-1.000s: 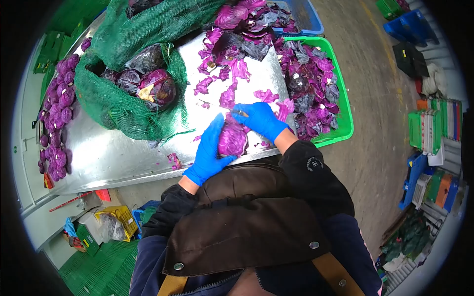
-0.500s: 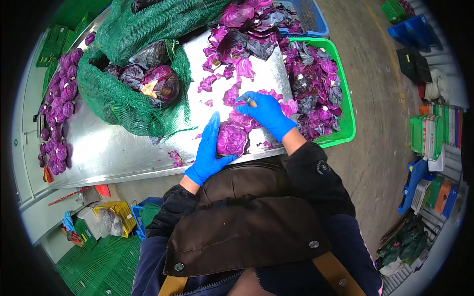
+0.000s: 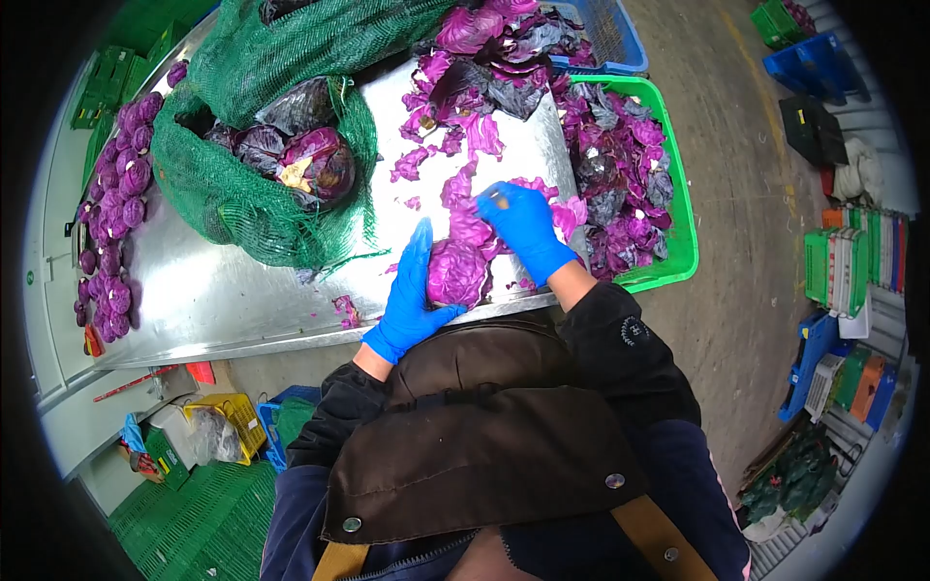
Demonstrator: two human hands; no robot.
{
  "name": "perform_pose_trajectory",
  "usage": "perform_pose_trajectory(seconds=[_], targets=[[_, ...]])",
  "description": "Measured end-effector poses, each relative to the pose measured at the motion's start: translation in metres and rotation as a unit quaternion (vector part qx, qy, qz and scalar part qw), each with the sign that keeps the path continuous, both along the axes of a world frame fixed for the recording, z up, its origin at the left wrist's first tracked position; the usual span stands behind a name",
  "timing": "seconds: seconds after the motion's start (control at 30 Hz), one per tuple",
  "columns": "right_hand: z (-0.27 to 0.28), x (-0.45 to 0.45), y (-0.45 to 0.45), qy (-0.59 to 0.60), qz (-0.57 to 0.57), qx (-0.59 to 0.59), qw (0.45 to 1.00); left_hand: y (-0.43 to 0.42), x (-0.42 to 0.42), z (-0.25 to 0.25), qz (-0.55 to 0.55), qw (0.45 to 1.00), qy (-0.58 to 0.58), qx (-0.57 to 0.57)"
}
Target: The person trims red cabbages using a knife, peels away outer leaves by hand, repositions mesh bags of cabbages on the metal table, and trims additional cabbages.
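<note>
A peeled red cabbage [image 3: 457,273] rests on the steel table near its front edge. My left hand [image 3: 405,300], in a blue glove, cups it from the left, fingers along its side and thumb across the near side. Just beyond and to the right, my right hand [image 3: 526,229], also gloved in blue, is closed around a knife [image 3: 501,201]; only a bit of its tan handle shows and the blade is hidden. Loose purple leaves [image 3: 467,226] lie against the cabbage and under the right hand.
A green net sack [image 3: 242,218] holds untrimmed cabbages [image 3: 318,165]. Trimmed heads [image 3: 134,177] line the table's [image 3: 242,300] left end. Leaf scraps [image 3: 475,92] are heaped at the back. A green crate [image 3: 686,213] full of leaves adjoins the right edge, with a blue crate [image 3: 635,48] behind.
My right hand has shifted slightly right and turned, so less of the knife shows. My left hand and the cabbage have stayed almost in place.
</note>
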State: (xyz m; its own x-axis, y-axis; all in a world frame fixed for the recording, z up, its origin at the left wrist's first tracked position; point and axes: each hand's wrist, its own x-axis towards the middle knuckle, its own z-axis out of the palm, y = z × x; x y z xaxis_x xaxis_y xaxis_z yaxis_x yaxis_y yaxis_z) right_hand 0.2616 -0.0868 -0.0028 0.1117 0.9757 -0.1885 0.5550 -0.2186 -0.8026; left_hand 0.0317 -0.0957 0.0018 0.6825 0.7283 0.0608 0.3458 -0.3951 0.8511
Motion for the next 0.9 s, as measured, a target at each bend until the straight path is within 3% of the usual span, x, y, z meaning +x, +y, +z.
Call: perform_pose_trajectory(seconds=[0.07,0.1,0.13,0.2,0.27,0.33,0.37,0.4,0.47,0.53,0.63,0.7,0.73,0.8,0.87,0.9], targets=[[-0.004,0.012,-0.001,0.009,0.01,-0.045,0.999,0.0,-0.004,-0.002,-0.003,1.0,0.018,0.0],[-0.003,0.011,-0.004,0.14,0.044,-0.036,0.989,0.0,-0.005,-0.003,-0.004,1.0,0.018,-0.001],[-0.001,0.013,-0.005,0.139,0.042,-0.036,0.989,0.001,-0.006,-0.003,-0.006,1.0,0.017,0.005],[0.008,0.016,-0.003,0.078,0.18,-0.1,0.975,0.002,-0.008,-0.006,-0.009,1.0,0.015,0.012],[0.006,0.015,-0.003,0.083,0.174,-0.125,0.973,0.001,-0.013,-0.011,0.023,0.995,-0.04,-0.091],[-0.005,0.016,0.0,-0.105,0.14,-0.111,0.978,-0.002,-0.015,-0.01,0.048,0.989,-0.065,-0.122],[-0.01,0.016,-0.001,-0.105,0.14,-0.11,0.978,-0.002,-0.015,-0.014,0.103,0.977,-0.094,-0.162],[-0.01,0.013,-0.003,-0.061,0.1,-0.069,0.991,-0.002,-0.015,-0.014,0.158,0.959,-0.122,-0.201],[-0.011,0.006,-0.01,0.028,0.021,0.01,0.999,0.004,-0.013,-0.017,0.164,0.963,-0.115,-0.183],[0.027,-0.01,-0.004,0.012,0.112,-0.119,0.986,0.01,-0.006,-0.013,0.156,0.969,-0.098,-0.165],[0.024,-0.025,-0.008,0.05,0.139,-0.059,0.987,0.015,-0.01,-0.022,0.174,0.961,-0.111,-0.182],[0.002,-0.023,-0.012,0.142,0.033,0.01,0.989,0.016,-0.01,-0.018,0.203,0.944,-0.128,-0.226],[-0.001,-0.016,-0.015,0.141,0.034,0.01,0.989,0.018,-0.01,-0.017,0.203,0.944,-0.13,-0.225],[-0.003,0.008,-0.025,0.245,-0.058,0.012,0.968,0.025,-0.013,-0.017,0.267,0.858,-0.228,-0.375],[-0.001,0.032,-0.025,0.256,-0.146,-0.035,0.955,0.035,-0.018,-0.025,0.276,0.793,-0.324,-0.436],[0.002,0.043,-0.024,0.247,-0.185,-0.054,0.95,0.037,-0.019,-0.021,0.274,0.714,-0.369,-0.527]])
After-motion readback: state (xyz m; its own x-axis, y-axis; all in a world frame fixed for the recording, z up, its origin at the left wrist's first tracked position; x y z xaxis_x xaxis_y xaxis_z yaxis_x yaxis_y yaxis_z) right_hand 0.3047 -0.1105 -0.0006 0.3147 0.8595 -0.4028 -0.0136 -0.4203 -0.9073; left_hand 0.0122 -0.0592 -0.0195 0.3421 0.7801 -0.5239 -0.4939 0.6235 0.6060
